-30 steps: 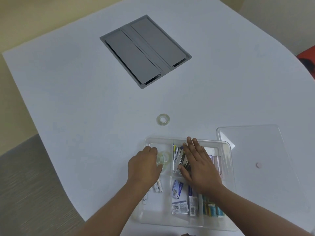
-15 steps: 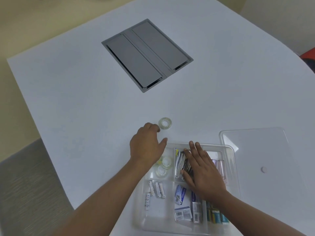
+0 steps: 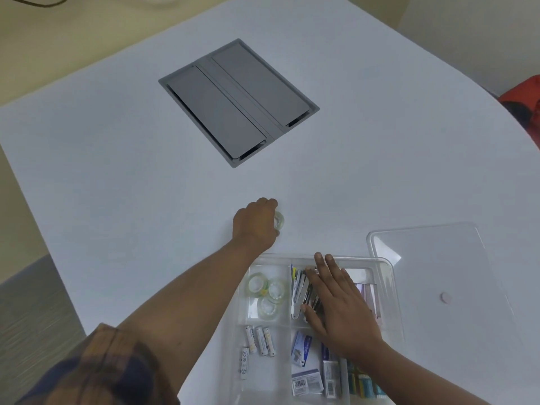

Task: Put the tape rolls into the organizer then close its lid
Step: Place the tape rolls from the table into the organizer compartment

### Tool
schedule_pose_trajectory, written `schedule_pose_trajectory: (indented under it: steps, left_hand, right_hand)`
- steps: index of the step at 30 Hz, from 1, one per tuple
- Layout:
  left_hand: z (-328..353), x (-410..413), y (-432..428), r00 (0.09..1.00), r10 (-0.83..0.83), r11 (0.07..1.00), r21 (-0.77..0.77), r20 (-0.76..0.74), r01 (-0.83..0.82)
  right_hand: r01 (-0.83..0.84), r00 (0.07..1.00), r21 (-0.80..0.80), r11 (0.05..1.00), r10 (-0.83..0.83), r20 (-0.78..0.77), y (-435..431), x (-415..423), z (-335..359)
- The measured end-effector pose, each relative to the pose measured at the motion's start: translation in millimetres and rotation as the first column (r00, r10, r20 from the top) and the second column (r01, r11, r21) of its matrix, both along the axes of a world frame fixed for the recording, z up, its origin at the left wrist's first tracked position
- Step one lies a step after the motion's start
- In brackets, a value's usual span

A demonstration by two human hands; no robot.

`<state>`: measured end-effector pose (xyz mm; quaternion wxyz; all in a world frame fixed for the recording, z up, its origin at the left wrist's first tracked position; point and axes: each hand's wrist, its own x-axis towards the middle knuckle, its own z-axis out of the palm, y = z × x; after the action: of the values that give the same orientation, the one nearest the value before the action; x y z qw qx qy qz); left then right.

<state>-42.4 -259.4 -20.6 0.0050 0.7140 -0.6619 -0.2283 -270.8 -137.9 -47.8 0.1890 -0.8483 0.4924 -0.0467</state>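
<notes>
the left hand (image 3: 257, 225), which a second ago was dropping a roll into the organizer (image 3: 388, 276), is now reaching out beyond its far edge, fingers closing around the last loose tape roll (image 3: 279, 220) on the surface (image 3: 117, 171). the right hand (image 3: 340, 305) is resting flat and open on the organizer. that clear roll is joining three already in the organizer's far-left compartment; the lid (image 3: 438, 273) is lying off, just right of the organizer.

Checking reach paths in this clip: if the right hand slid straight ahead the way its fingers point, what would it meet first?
The right hand lies flat, fingers pointing away; it would likely meet the far wall of the clear plastic organizer first, though height is hard to judge.
</notes>
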Motion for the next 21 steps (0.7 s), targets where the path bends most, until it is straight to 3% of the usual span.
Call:
schedule_pose_trajectory:
  steps: [7,12,17,21]
  left_hand:
    - [-6,1,-1,0.999,-0.038,0.999,-0.025,0.029,0.039]
    - [6,1,7,0.991,0.052,0.987,-0.143,-0.123,-0.070]
    - [24,4,44,0.944,0.126,0.909,-0.347,-0.303,-0.233]
    - [32,8,87,0.925,0.126,0.888,-0.376,-0.359,-0.266]
  right_hand:
    - [-0.002,1.000,0.000,1.000,0.002,-0.008,0,1,1]
    - [-0.005,1.000,0.006,1.000,0.005,-0.013,0,0,1]
    - [-0.004,1.000,0.002,1.000,0.004,-0.010,0,0,1]
    - [-0.006,1.000,0.006,1.000,0.006,-0.004,-1,1,1]
